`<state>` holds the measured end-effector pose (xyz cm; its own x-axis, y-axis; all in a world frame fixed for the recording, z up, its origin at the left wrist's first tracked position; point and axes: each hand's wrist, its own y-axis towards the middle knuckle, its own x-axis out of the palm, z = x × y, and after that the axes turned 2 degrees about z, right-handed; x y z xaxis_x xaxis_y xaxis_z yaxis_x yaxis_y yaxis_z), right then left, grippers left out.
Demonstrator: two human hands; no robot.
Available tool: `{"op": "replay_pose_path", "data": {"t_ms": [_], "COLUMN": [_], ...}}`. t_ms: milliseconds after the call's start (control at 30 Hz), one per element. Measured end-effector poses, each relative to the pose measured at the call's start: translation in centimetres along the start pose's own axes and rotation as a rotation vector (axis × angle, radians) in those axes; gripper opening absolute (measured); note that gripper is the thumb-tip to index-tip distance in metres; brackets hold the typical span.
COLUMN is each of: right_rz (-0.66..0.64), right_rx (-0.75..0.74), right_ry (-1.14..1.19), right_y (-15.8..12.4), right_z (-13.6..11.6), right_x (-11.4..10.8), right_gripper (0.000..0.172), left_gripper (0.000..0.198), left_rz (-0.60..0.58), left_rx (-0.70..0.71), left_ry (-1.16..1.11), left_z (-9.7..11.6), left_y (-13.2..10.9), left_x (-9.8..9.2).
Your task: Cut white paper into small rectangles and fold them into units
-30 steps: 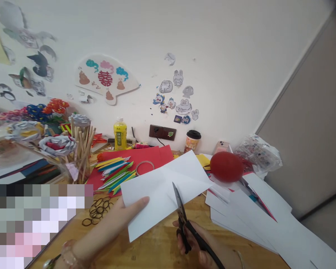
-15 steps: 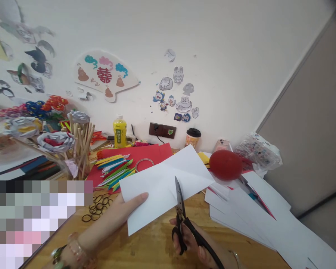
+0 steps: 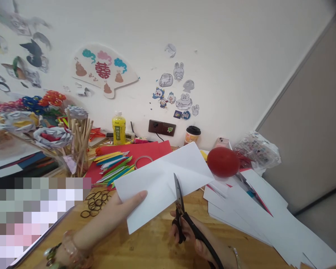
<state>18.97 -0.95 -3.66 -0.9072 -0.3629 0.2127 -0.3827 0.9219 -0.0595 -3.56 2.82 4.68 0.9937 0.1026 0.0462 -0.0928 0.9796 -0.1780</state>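
Observation:
A sheet of white paper [image 3: 159,186] is held slanting above the wooden table. My left hand [image 3: 128,203] grips it by the lower left part, thumb on top and the other fingers hidden beneath. Black-handled scissors [image 3: 179,198] are in my right hand [image 3: 187,233], with fingers in the handle loops. The blades point away from me at the paper's near edge; the upper blade lies over the sheet and the lower one is hidden under it. A short cut line shows in the paper beside the blade.
Dark rubber rings [image 3: 96,203] lie left of the paper. Folded coloured strips [image 3: 114,168] and a tape ring [image 3: 143,161] rest on red paper [image 3: 164,147]. Behind stand a yellow bottle [image 3: 119,129] and a lidded cup [image 3: 192,135]. To the right are a red balloon [image 3: 223,161] and white sheets [image 3: 249,213].
The whole view has shifted slightly. Both hands keep their grips, and the paper and scissors stay in nearly the same position relative to each other.

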Motion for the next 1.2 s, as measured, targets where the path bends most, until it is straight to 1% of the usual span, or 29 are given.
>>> {"op": "replay_pose_path", "data": {"t_ms": [100,167,267,333,467,600,700,800,900,1067,1200], "right_rz": [0.008,-0.015,-0.074,-0.072,-0.055,-0.051,-0.034,0.005,0.036,0.064,0.067], "right_rx": [-0.085,-0.122,-0.111,-0.093,-0.104,-0.168,-0.196,-0.197,-0.179,-0.172,-0.134], "right_ry": [-0.101,-0.139,-0.146,-0.15,-0.193,-0.247,-0.303,-0.353,-0.377,-0.327,-0.302], "right_y": [-0.2,-0.4,-0.6,-0.7,-0.9,-1.2,-1.3,-1.4,-1.3,-1.1,-1.2], "right_z": [-0.2,-0.4,-1.0,-1.5,-2.0,-1.9,-2.1,-2.5,-2.4,-1.4,-1.3], "right_x": [-0.1,-0.2,-0.2,-0.1,0.0,-0.1,0.1,0.3,0.4,0.1,0.2], "right_gripper": [0.058,0.064,0.079,0.083,0.077,0.067,0.059,0.055,0.055,0.055,0.055], "left_gripper": [0.054,0.054,0.051,0.049,0.049,0.049,0.048,0.048,0.047,0.045,0.041], "left_rz": [0.014,0.011,-0.01,-0.024,-0.049,-0.095,-0.127,-0.117,-0.105,-0.096,-0.116], "left_rx": [0.015,0.031,0.056,0.068,0.105,0.147,0.164,0.144,0.1,0.067,0.025], "left_ry": [-0.011,-0.003,0.066,0.121,0.188,0.257,0.263,0.261,0.253,0.213,0.198], "left_z": [0.5,0.6,0.3,0.0,-0.3,-0.6,-0.9,-0.9,-0.7,-0.3,-0.3], "left_y": [-0.4,-0.5,-0.3,-0.1,0.2,0.3,0.5,0.6,0.5,0.2,0.4], "left_x": [0.2,0.2,0.1,-0.1,-0.4,-0.5,-0.5,-0.5,-0.5,-0.5,-0.5]}}
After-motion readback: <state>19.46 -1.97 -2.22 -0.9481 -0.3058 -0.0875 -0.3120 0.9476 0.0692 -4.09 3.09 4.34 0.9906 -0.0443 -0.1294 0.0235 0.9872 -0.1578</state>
